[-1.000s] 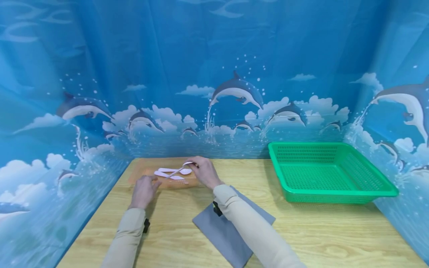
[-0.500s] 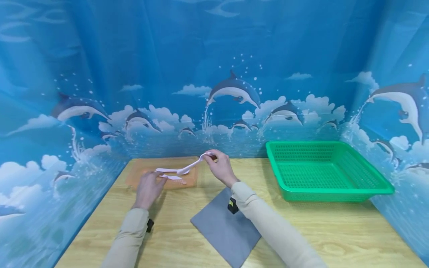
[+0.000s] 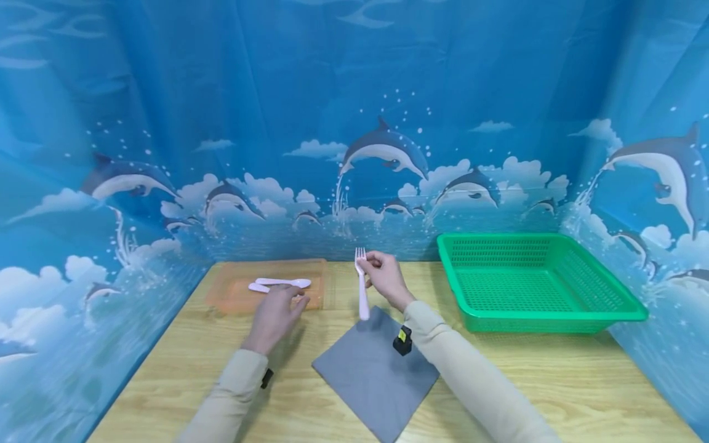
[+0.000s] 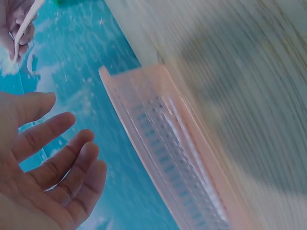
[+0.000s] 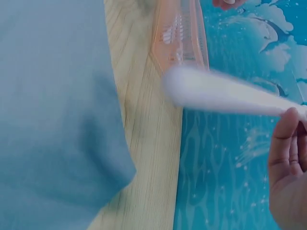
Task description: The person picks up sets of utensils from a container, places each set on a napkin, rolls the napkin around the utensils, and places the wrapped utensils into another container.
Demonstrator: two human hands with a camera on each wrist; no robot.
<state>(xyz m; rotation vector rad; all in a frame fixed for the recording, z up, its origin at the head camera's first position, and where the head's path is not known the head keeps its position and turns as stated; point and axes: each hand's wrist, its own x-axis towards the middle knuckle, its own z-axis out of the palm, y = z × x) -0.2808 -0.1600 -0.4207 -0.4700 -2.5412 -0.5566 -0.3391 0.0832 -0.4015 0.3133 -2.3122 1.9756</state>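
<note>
My right hand (image 3: 386,277) pinches a white plastic fork (image 3: 362,295) near its tines. The tines point up, and the handle hangs toward a grey cloth (image 3: 376,375). In the right wrist view the blurred fork handle (image 5: 216,91) sticks out from my thumb and fingers. My left hand (image 3: 275,317) hovers over the right front part of a translucent orange tray (image 3: 229,298), fingers loosely bent and holding nothing. Inside the tray lies a white spoon (image 3: 301,283). A second white utensil (image 3: 258,287) beside it is mostly hidden by the left hand.
A green perforated basket (image 3: 554,318) stands at the back right of the wooden table (image 3: 515,381). A blue curtain (image 3: 310,74) with printed dolphins hangs along the back and sides. The cloth lies diagonally at the front middle.
My right hand has lifted the fork out of the orange tray and carried it right, turning it upright. My left hand has moved right across the tray's front.
</note>
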